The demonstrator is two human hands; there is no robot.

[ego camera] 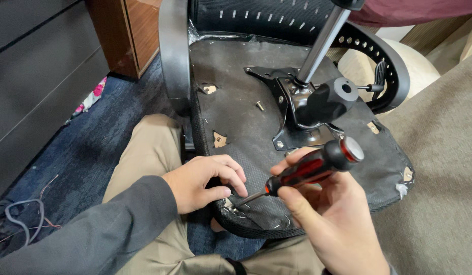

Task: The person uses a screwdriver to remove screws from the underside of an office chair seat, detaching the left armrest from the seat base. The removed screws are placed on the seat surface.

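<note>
An upturned office chair seat (246,117) lies across my lap, its black fabric underside facing up. My right hand (328,219) grips a red and black screwdriver (310,170), whose metal tip touches the near edge of the seat where several staples show. My left hand (205,181) presses the fabric at that same edge, fingers curled right beside the tip. A black metal mechanism plate (297,109) with a grey gas cylinder (322,43) is bolted at the seat's middle. One loose screw (259,106) stands on the fabric.
A black armrest (172,56) rises at the left and another curved armrest (384,66) at the right. Dark blue carpet (73,147), a wooden cabinet (126,33), loose wires (24,216) and a beige cushion (440,168) surround me.
</note>
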